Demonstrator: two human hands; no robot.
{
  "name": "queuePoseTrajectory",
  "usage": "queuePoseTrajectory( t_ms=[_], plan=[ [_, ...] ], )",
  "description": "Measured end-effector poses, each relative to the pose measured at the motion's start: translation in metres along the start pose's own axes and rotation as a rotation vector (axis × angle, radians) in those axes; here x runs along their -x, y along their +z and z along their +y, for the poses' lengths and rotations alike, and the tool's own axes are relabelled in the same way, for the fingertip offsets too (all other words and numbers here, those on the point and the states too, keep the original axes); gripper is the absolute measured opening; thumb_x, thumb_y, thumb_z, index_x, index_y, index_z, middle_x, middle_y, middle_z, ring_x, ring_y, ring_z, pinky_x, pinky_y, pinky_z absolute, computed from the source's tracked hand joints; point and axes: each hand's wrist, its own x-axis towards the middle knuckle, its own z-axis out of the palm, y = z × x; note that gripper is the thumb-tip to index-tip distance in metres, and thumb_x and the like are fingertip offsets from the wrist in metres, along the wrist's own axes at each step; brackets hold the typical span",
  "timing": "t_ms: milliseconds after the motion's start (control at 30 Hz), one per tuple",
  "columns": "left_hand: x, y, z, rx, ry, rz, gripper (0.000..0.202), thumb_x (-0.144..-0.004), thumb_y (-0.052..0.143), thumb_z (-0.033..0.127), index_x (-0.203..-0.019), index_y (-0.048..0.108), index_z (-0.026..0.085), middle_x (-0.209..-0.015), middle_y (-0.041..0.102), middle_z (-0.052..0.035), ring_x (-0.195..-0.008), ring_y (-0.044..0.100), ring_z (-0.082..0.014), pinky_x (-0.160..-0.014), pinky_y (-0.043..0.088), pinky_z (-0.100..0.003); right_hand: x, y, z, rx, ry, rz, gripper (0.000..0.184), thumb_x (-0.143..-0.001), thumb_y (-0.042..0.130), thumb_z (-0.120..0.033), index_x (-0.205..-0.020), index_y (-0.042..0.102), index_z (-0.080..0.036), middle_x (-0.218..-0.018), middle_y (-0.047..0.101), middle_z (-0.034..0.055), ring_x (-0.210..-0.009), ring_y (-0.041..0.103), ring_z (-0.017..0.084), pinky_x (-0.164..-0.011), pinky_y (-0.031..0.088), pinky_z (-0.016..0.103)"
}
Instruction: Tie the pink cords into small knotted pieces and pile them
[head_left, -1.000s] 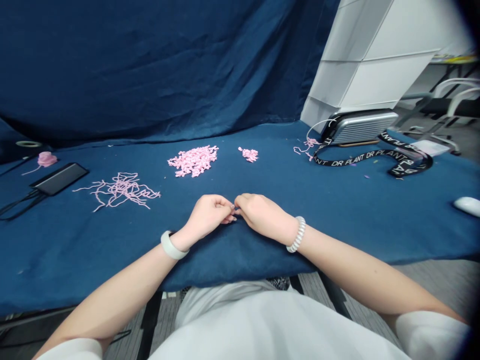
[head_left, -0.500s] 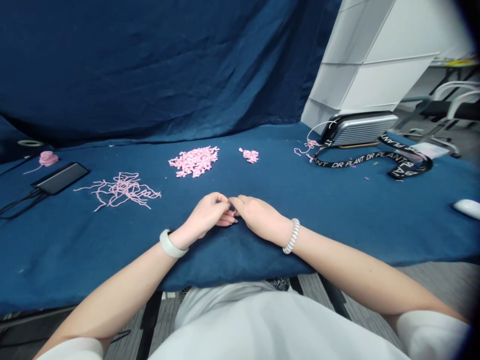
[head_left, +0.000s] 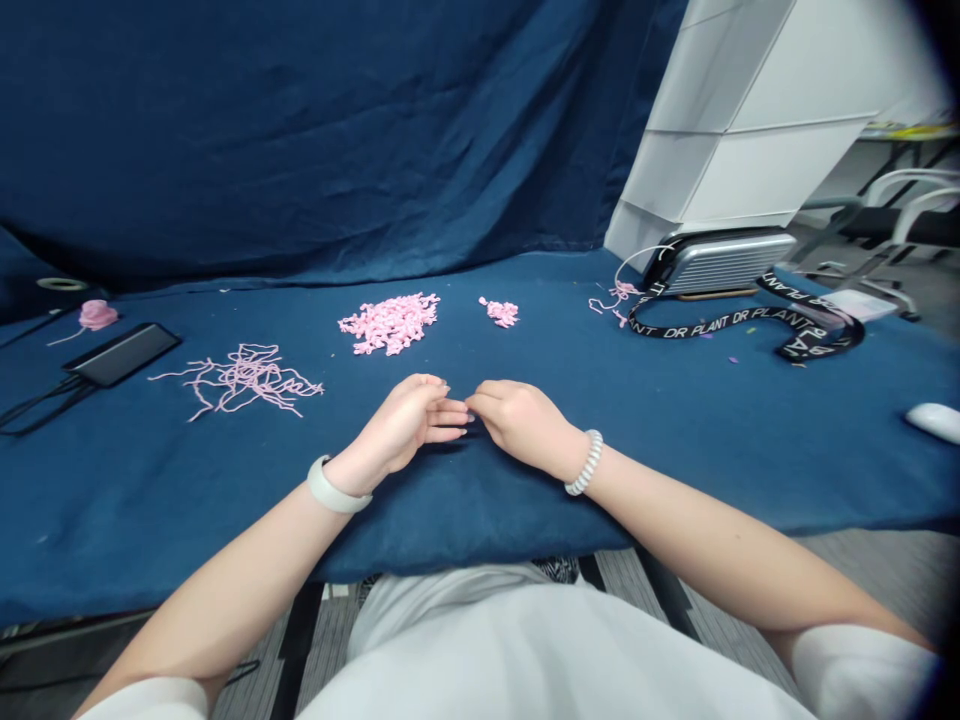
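Over the front middle of the blue-covered table, my left hand is open, its fingers stretched toward the right and the thumb lifted off them. My right hand is closed, fingertips pinched together and meeting the tips of my left fingers; whatever it may hold is hidden. Beyond them lie a large heap of pink knotted yarn pieces and a small cluster of the same pieces. Left of my hands is a loose tangle of cut pink yarn strands.
A pink yarn ball and a black device with cables sit at the left. To the right are a black lettered lanyard, a silver ribbed case, pink yarn scraps and a white mouse.
My left thumb and index finger have parted from their pinch, and the left fingers have straightened. My right fingers have drawn closer together. The yarn piles stay as they were.
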Motion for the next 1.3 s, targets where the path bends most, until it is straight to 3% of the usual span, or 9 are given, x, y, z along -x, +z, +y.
queuePoseTrajectory(
  t_ms=[67, 200, 333, 467, 633, 767, 1067, 1300],
  plan=[
    [-0.002, -0.001, 0.001, 0.146, -0.075, -0.034, 0.002, -0.081, 0.048, 0.015, -0.082, 0.049, 0.015, -0.073, 0.066, -0.0079, -0.066, 0.067, -0.0163, -0.060, 0.056, -0.028, 0.000, 0.002, 0.003, -0.022, -0.012, 0.078, 0.022, -0.089, 0.043, -0.013, -0.090, 0.065, -0.012, -0.084, 0.063, 0.0091, -0.078, 0.057, 0.017, -0.073, 0.043, 0.027],
    [-0.006, 0.000, -0.005, 0.402, -0.169, -0.045, 0.013, -0.083, 0.044, 0.008, -0.075, 0.054, 0.010, -0.071, 0.065, -0.0086, -0.066, 0.066, -0.0135, -0.066, 0.057, -0.026, -0.001, 0.008, 0.009, -0.088, -0.061, 0.225, 0.021, -0.088, 0.043, -0.013, -0.087, 0.064, -0.012, -0.086, 0.064, 0.0105, -0.081, 0.058, 0.018, -0.076, 0.046, 0.029],
    [-0.004, 0.005, -0.015, 0.529, -0.094, -0.073, 0.015, -0.086, 0.045, 0.007, -0.077, 0.057, 0.009, -0.072, 0.064, -0.0062, -0.068, 0.066, -0.0108, -0.071, 0.056, -0.023, -0.003, 0.013, 0.011, -0.262, -0.058, 0.373, 0.021, -0.088, 0.043, -0.014, -0.086, 0.064, -0.014, -0.086, 0.066, 0.0089, -0.080, 0.059, 0.016, -0.076, 0.048, 0.029],
    [0.000, 0.009, -0.020, 0.425, 0.060, -0.105, 0.007, -0.083, 0.054, 0.009, -0.081, 0.061, 0.009, -0.075, 0.065, -0.0046, -0.071, 0.065, -0.0086, -0.074, 0.055, -0.021, -0.005, 0.011, 0.008, -0.551, 0.062, 0.458, 0.017, -0.087, 0.051, -0.018, -0.082, 0.066, -0.016, -0.081, 0.068, 0.0054, -0.077, 0.061, 0.014, -0.074, 0.048, 0.027],
    [0.002, 0.009, -0.021, 0.133, 0.256, -0.013, 0.019, -0.073, 0.069, 0.016, -0.090, 0.064, 0.010, -0.078, 0.069, -0.0053, -0.072, 0.066, -0.0102, -0.072, 0.054, -0.021, -0.009, 0.009, 0.006, -1.022, 0.352, 0.373, 0.015, -0.079, 0.062, -0.030, -0.077, 0.068, -0.016, -0.076, 0.067, 0.0033, -0.069, 0.061, 0.013, -0.066, 0.048, 0.026],
    [0.002, 0.008, -0.023, 0.046, 0.372, -0.007, 0.023, -0.070, 0.073, 0.022, -0.088, 0.064, 0.011, -0.075, 0.070, -0.0045, -0.070, 0.067, -0.0111, -0.069, 0.054, -0.021, -0.010, 0.011, 0.007, -1.307, 0.447, 0.306, 0.017, -0.073, 0.068, -0.032, -0.074, 0.069, -0.016, -0.071, 0.068, 0.0017, -0.064, 0.061, 0.012, -0.065, 0.049, 0.026],
    [0.007, 0.007, -0.019, -0.122, 0.506, -0.007, 0.018, -0.070, 0.073, 0.025, -0.080, 0.067, 0.012, -0.073, 0.070, -0.0039, -0.068, 0.066, -0.0112, -0.068, 0.055, -0.021, -0.009, 0.009, 0.006, -1.381, 0.446, 0.286, 0.014, -0.070, 0.071, -0.030, -0.072, 0.071, -0.016, -0.070, 0.070, 0.0022, -0.066, 0.061, 0.012, -0.068, 0.049, 0.026],
    [0.008, 0.006, -0.016, -0.198, 0.494, 0.006, 0.019, -0.071, 0.071, 0.028, -0.078, 0.067, 0.011, -0.071, 0.069, -0.0048, -0.068, 0.066, -0.0126, -0.067, 0.055, -0.023, -0.009, 0.006, 0.007, -1.450, 0.476, 0.247, 0.015, -0.067, 0.074, -0.030, -0.073, 0.072, -0.016, -0.072, 0.071, 0.0024, -0.068, 0.063, 0.013, -0.072, 0.051, 0.028]
  ],
)
